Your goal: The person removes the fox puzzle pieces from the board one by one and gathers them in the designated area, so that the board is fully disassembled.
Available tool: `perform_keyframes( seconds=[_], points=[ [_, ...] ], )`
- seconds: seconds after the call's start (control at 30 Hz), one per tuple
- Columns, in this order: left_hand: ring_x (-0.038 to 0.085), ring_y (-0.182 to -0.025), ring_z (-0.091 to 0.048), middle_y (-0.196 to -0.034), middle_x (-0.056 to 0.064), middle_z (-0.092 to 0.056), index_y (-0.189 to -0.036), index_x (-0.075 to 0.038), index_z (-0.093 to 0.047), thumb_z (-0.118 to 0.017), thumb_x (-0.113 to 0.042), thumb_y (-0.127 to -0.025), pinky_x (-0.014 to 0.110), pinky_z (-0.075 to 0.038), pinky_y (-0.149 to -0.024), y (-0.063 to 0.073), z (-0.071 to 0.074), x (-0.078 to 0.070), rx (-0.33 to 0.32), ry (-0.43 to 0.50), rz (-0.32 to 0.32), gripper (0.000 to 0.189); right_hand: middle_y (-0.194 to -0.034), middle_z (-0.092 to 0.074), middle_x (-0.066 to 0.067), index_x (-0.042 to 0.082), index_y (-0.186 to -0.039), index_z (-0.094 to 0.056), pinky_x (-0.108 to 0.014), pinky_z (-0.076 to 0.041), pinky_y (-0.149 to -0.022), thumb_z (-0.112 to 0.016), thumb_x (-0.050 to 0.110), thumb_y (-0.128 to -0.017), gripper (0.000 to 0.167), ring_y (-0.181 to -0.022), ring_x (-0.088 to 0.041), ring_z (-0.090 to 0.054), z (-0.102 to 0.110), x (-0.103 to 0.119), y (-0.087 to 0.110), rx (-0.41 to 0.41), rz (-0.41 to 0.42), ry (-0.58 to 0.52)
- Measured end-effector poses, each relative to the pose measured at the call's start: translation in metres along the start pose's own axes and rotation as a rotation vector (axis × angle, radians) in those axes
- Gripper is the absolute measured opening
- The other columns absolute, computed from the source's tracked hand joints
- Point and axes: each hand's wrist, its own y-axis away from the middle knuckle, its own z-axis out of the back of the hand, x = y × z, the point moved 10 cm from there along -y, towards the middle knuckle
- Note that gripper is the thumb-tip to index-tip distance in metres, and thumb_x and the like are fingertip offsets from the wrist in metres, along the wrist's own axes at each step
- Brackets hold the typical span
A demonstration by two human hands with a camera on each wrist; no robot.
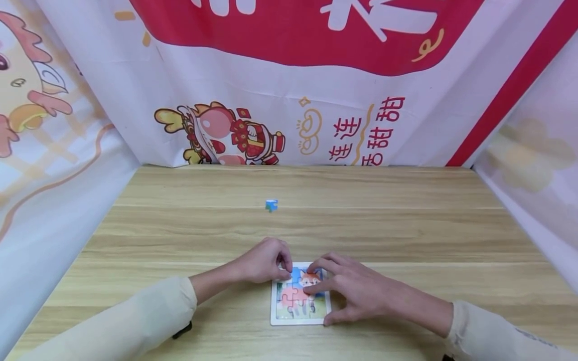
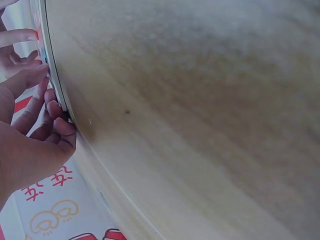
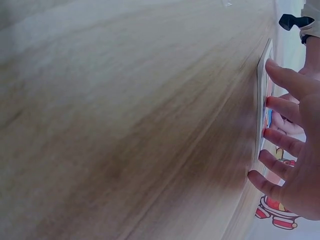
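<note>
A small jigsaw puzzle [image 1: 296, 301] of a fox lies in a white-rimmed square tray [image 1: 300, 322] on the wooden table. My left hand [image 1: 267, 260] is at the tray's upper left, thumb and forefinger pinching a blue puzzle piece [image 1: 295, 274] at its edge; the fingertips hide part of that corner. Spread over the tray's right side, my right hand [image 1: 349, 287] rests fingertips on the fox pieces, its thumb at the lower right rim. In the right wrist view its fingers [image 3: 282, 107] are extended along the tray. One loose blue-and-green puzzle piece [image 1: 271, 205] lies farther back.
The wooden table [image 1: 384, 225] reaches back to a white-and-red printed cloth [image 1: 271, 75]. More printed cloth hangs along the left [image 1: 58, 150] and right [image 1: 533, 165] sides.
</note>
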Motion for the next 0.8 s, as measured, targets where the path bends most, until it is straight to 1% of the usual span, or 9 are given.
perform_keyframes(
  seconds=[0.23, 0.5, 0.8],
  points=[
    [0.007, -0.074, -0.055, -0.079, -0.005, -0.063, -0.079, -0.006, -0.075, -0.08, 0.001, -0.082, 0.022, -0.048, -0.067, -0.0009, 0.0015, -0.0013, -0.004, -0.019, -0.005, 0.009, -0.146, -0.054, 0.0, 0.031, -0.139, -0.066, -0.052, -0.043, -0.11, -0.078, 0.061, -0.085, 0.063, -0.134, -0.022, -0.045, 0.0009, 0.002, 0.0, 0.001, 0.001, 0.016],
    [0.005, -0.072, -0.054, -0.077, -0.004, -0.063, -0.078, -0.006, -0.074, -0.08, 0.001, -0.08, 0.021, -0.048, -0.066, -0.0005, 0.0034, -0.003, -0.012, -0.015, -0.015, 0.01, -0.147, -0.053, 0.0, 0.03, -0.141, -0.065, -0.052, -0.043, -0.11, -0.078, 0.06, -0.085, 0.064, -0.132, -0.021, -0.045, 0.0014, 0.0021, 0.0005, 0.007, -0.006, 0.01],
    [0.006, -0.071, -0.054, -0.076, -0.004, -0.063, -0.078, -0.005, -0.074, -0.081, 0.002, -0.082, 0.021, -0.047, -0.065, -0.0004, 0.003, -0.0017, -0.008, -0.003, 0.009, 0.01, -0.147, -0.052, 0.0, 0.029, -0.141, -0.064, -0.052, -0.042, -0.112, -0.08, 0.058, -0.084, 0.066, -0.131, -0.02, -0.045, 0.0003, 0.0013, 0.0019, -0.003, -0.006, -0.017]
  ],
)
